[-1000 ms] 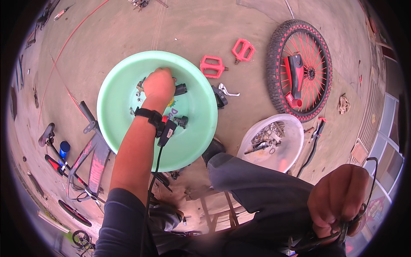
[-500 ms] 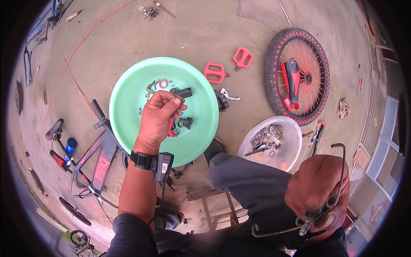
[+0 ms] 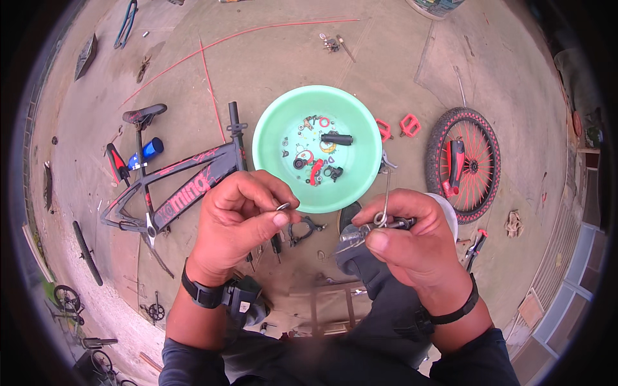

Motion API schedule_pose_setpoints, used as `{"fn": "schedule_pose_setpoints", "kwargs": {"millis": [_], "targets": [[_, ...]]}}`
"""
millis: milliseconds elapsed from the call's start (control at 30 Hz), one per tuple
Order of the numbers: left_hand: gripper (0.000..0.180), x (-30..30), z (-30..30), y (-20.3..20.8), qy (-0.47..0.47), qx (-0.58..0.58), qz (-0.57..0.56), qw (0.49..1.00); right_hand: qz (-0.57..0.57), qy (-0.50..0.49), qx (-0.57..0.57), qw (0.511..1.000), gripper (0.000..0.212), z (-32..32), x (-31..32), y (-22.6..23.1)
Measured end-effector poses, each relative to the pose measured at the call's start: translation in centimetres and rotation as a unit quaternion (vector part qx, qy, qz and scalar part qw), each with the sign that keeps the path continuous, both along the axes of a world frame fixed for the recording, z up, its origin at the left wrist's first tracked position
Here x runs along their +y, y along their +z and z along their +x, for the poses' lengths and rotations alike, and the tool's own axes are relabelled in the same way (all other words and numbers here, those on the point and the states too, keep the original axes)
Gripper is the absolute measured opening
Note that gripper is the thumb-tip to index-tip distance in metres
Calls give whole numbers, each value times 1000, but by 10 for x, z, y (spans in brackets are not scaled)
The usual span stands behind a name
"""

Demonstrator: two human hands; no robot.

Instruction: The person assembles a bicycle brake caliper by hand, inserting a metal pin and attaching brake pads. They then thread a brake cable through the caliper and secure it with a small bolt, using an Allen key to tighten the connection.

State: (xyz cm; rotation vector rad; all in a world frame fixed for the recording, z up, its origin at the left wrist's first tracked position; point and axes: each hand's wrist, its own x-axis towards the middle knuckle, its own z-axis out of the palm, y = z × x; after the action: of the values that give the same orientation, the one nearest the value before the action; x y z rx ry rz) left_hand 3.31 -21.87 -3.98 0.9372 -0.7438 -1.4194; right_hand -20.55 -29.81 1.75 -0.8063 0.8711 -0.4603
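My left hand (image 3: 235, 225) pinches a small metal ring (image 3: 282, 206), perhaps a washer, between thumb and fingertips. In my right hand (image 3: 415, 241) is a threaded bolt (image 3: 353, 237) with a coiled, bent wire (image 3: 386, 199) around it; the wire's upper end sticks up past my fingers. The ring and the bolt are apart, with a gap between my hands. Just beyond them stands a green basin (image 3: 261, 145) holding a black handlebar grip (image 3: 337, 139), a red part (image 3: 316, 172) and several small metal pieces.
A bicycle frame (image 3: 193, 183) with its saddle (image 3: 144, 114) lies at left. To the right are red pedals (image 3: 409, 125), a wheel (image 3: 440, 183), red-handled pliers (image 3: 478, 241) and a white bowl (image 3: 450, 215) partly behind my right hand. A blue bottle (image 3: 149, 149) rests near the frame.
My left hand has come back from over the basin, now showing the small ring in its pinch. My right hand has moved inward toward it with the bolt and wire. The view has shifted.
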Motion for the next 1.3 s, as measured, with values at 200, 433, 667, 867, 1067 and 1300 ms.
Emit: {"fn": "schedule_pose_setpoints", "kwargs": {"millis": [200,433,667,867,1067,1300], "targets": [[18,92,12,53,31,-88,-60,994,-40,73,-33,996,22,45,65,9],[23,144,7,65,118,-221,-113,961,-41,134,-56,988,20,72,105,15],[21,167,22,74,147,-224,-98,958,-40,177,-81,980,20,97,116,14],[20,179,31,76,131,-245,-74,958,-72,203,-72,974,20,109,123,17],[19,188,33,81,137,-201,-45,969,-45,210,-87,973,19,113,124,18],[19,192,33,87,152,-316,-72,934,-18,233,-106,967,20,116,126,18]]}}
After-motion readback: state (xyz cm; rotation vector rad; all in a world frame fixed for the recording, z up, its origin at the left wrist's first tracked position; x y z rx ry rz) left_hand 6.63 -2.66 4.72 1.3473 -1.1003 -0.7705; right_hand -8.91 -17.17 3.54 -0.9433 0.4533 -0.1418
